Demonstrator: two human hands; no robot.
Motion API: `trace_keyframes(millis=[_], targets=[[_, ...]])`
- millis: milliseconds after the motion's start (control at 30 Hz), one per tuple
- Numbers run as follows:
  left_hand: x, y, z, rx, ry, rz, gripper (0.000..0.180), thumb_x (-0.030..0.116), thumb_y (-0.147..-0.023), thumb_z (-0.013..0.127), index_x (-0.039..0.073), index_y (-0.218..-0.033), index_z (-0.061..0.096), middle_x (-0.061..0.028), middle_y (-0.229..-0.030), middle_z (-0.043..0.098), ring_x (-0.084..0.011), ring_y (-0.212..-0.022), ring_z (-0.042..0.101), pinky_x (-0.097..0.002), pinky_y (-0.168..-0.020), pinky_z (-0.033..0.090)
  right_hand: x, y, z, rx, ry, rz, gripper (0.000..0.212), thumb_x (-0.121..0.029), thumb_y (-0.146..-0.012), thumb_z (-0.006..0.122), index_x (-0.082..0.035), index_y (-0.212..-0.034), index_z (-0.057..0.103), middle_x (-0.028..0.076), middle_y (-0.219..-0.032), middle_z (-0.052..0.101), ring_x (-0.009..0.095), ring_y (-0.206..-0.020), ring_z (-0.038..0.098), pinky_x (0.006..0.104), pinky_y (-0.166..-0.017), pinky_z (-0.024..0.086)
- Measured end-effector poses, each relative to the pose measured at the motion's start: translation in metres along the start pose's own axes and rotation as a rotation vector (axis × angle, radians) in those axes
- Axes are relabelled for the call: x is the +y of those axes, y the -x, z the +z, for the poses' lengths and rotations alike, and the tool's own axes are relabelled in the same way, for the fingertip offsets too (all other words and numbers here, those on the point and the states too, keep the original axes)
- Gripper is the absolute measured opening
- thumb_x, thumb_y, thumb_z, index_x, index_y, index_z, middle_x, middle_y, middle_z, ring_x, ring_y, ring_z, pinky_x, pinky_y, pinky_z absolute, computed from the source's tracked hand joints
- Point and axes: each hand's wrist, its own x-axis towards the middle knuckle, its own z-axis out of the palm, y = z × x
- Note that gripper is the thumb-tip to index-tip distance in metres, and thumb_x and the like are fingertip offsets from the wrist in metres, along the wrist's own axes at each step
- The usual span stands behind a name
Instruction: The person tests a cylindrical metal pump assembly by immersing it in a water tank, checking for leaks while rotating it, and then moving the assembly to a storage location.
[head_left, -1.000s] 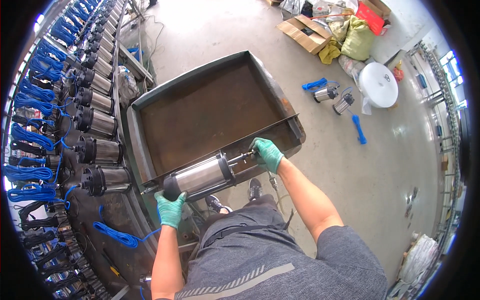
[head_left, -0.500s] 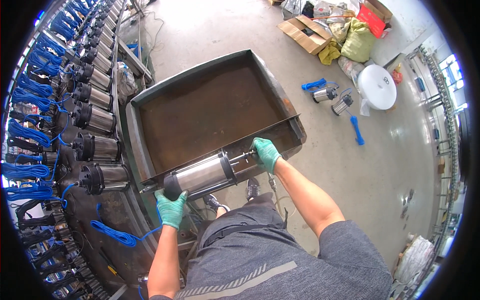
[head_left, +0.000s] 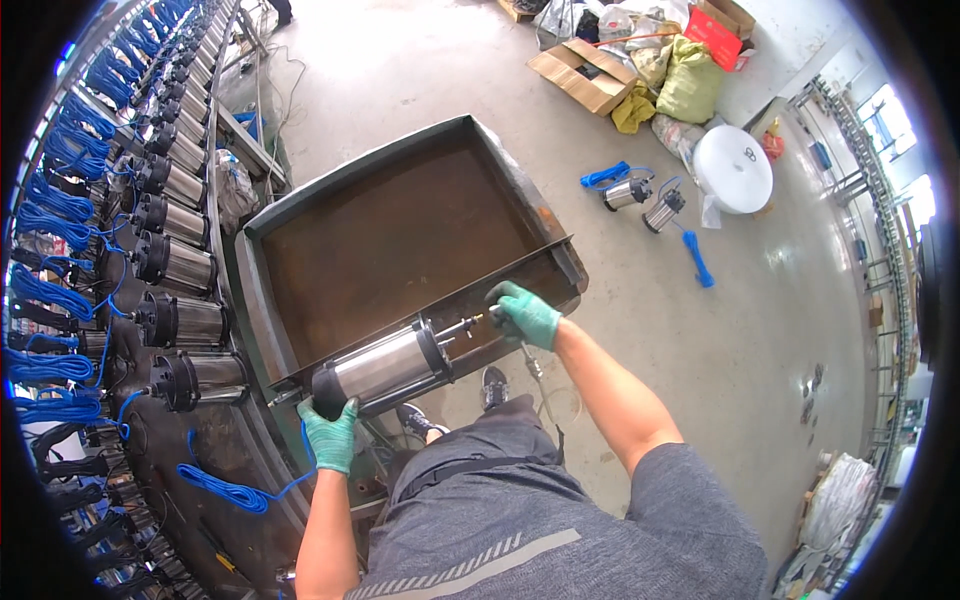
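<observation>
A steel-cased pump with black ends lies on its side at the near edge of the metal tray. My gloved left hand is closed round the pump's black left end, thumb on top. From the pump's right end juts a thin metal fitting with a brass-coloured tip. Just right of that tip, slightly apart from it, my gloved right hand is closed on a hose coupling, largely hidden by the fingers. Below this hand hangs a hose with a metal connector. A blue cable runs toward my left hand.
Rows of similar pumps with coiled blue cables stand on the left bench. Two pumps sit on the floor at right, near a white roll. A cardboard box and sacks lie at the far right.
My right hand has come off the pump's end fitting, leaving a small gap and the brass-coloured tip exposed. The left hand keeps its hold. The whole view has shifted slightly.
</observation>
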Motion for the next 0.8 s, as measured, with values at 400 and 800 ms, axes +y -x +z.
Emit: trace_keyframes(millis=[400, 800], targets=[[-0.008, -0.001, 0.005, -0.051, 0.091, -0.102, 0.070, 0.014, -0.075, 0.088, 0.001, -0.126, 0.042, -0.0142, -0.112, 0.061, -0.0234, -0.099, 0.060, -0.0365, -0.092, 0.049, -0.050, -0.045, -0.112, 0.512, 1.543, 0.185, 0.032, -0.015, -0.093, 0.047, 0.000, -0.115, 0.064, 0.026, -0.117, 0.067, 0.040, -0.111, 0.066, 0.0481, -0.094, 0.053], [-0.001, 0.003, 0.002, -0.061, 0.046, -0.072, 0.077, 0.027, -0.074, 0.089, -0.002, -0.129, 0.043, -0.0203, -0.112, 0.063, -0.0289, -0.105, 0.063, -0.0401, -0.094, 0.050, -0.061, -0.010, -0.024, 0.682, 1.242, -0.287, 0.043, -0.031, -0.096, 0.061, -0.003, -0.127, 0.052, 0.024, -0.110, 0.069, 0.044, -0.102, 0.065, 0.0512, -0.088, 0.052]])
